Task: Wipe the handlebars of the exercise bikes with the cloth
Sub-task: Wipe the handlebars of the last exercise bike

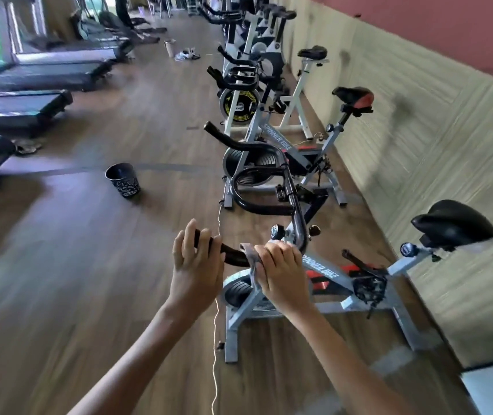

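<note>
Both hands [197, 265] [282, 272] | fingers wrapped on handlebar [233, 254], right over cloth [252, 265] | bucket [123, 180] left

Readable text: "SPINNER BIKE" in white on the slanted grey frame tube of the second exercise bike [278, 139]. Same wording on the nearest exercise bike [320, 268], first letter cut off by the hand. Pattern on the dark bin [124, 178] is illegible. Nothing else legible.

Single head-worn wide view, angled forward and down, close over handlebar [269, 205]
</note>
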`<state>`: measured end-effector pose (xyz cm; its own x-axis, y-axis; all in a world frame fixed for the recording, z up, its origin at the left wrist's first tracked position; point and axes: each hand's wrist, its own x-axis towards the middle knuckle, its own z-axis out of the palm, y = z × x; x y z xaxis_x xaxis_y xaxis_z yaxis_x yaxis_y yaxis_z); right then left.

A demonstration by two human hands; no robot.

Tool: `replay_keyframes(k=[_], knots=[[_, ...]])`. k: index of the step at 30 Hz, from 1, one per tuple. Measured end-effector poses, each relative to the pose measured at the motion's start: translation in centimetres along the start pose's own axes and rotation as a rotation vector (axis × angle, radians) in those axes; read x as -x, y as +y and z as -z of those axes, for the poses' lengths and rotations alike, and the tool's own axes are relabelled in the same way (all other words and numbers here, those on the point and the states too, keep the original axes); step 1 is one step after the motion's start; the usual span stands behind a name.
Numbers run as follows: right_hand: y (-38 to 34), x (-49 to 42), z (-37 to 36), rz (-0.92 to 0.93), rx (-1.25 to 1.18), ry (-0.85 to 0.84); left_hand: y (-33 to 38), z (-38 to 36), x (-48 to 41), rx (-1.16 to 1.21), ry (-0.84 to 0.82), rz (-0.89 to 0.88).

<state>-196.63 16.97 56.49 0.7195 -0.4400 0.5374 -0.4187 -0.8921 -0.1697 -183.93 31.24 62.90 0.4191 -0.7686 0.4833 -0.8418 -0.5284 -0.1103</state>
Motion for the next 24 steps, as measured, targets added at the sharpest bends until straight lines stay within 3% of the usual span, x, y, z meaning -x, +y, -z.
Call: replay_keyframes(k=[4,10,16,18,24], knots=[[4.1,0.6,0.6,-0.163,-0.131,-0.033,0.5,0.4,0.1,-0.090,-0.039,0.006],[1.1,1.7,0.3,-0.336,-0.322,-0.050,3.4,-0.6,0.3,-0.142,-0.188,-0.141],[5.6,-7.4,1.3,-0.656,-0.446,-0.379,3.9,-1.9,0.0,-0.171,-0.211,-0.126],[5.9,-8.3,1.4,-0.641,-0.380,-0.436,3.8,-2.1,0.2,-0.161,-0.193,-0.140],[5.0,-4.3,0.8,-0.565,-0.353,-0.384,3.7,-2.8,0.2,-0.188,-0.163,-0.134]])
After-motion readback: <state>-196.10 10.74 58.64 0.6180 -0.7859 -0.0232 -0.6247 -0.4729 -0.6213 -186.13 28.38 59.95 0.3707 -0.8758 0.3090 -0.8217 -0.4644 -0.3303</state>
